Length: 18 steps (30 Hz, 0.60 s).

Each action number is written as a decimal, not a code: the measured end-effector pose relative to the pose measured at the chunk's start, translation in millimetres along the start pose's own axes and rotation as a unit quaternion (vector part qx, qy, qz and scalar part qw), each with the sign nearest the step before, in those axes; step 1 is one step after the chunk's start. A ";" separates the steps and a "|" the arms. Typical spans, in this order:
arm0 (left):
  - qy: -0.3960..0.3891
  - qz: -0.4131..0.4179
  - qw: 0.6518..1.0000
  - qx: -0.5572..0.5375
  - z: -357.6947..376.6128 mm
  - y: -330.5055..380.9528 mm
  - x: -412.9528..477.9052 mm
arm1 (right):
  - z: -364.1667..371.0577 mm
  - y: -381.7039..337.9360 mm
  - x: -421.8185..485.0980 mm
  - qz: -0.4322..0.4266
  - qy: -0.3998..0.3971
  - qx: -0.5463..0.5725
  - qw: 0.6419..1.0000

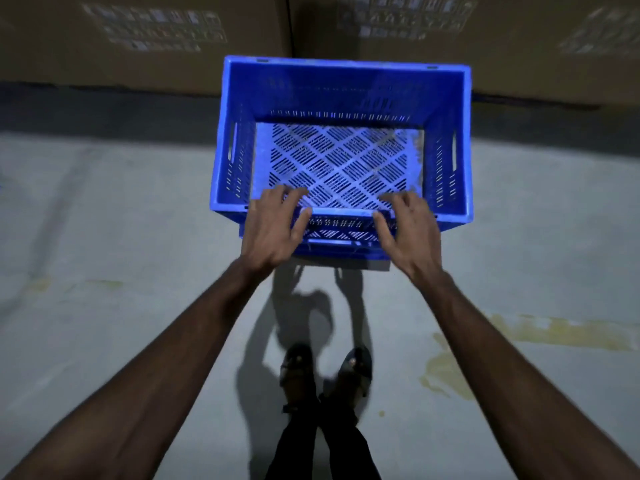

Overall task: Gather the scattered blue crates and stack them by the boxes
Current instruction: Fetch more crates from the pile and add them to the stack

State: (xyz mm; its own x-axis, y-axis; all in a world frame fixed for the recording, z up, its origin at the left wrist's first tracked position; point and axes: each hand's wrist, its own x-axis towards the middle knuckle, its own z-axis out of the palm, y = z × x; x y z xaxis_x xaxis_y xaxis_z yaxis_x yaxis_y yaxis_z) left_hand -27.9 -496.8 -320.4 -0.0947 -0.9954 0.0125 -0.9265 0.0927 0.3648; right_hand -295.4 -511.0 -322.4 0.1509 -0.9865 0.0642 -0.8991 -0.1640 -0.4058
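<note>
A blue slatted plastic crate (346,88) stands empty in front of me, its far side close to the cardboard boxes (145,64). Its top rim is high and near the camera, and what it stands on is hidden. My left hand (273,226) and my right hand (408,230) are at the crate's near rim, side by side. Each has its fingers spread and fairly straight over the rim, with the thumb on the outside of the near wall. Neither hand is curled round the rim.
Large brown cardboard boxes (519,46) with printed labels form a wall behind the crate. The grey concrete floor (104,220) has yellowish stains at the right (554,330). My feet in sandals (298,372) stand just behind the crate. The light is dim.
</note>
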 end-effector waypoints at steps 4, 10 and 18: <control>-0.080 0.020 0.996 0.046 17.8 -5.8 26.1 | 22.6 -0.9 23.2 -0.011 -0.079 -0.065 0.995; -0.069 0.093 0.984 0.132 35.4 -18.2 32.7 | 42.5 -5.1 21.2 -0.018 -0.021 -0.143 0.989; -0.085 0.106 0.969 0.205 38.3 -24.8 38.4 | 42.4 7.1 28.8 -0.074 -0.020 -0.192 0.978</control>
State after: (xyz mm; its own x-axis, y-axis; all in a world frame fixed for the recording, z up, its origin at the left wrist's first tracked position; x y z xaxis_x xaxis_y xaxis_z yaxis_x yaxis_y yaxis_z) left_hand -22.6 -536.5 -364.6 -0.3245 -0.9382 -0.1202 -0.9434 0.3303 -0.0312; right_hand -280.0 -540.5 -362.0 0.3009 -0.9519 0.0583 -0.9528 -0.3026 -0.0227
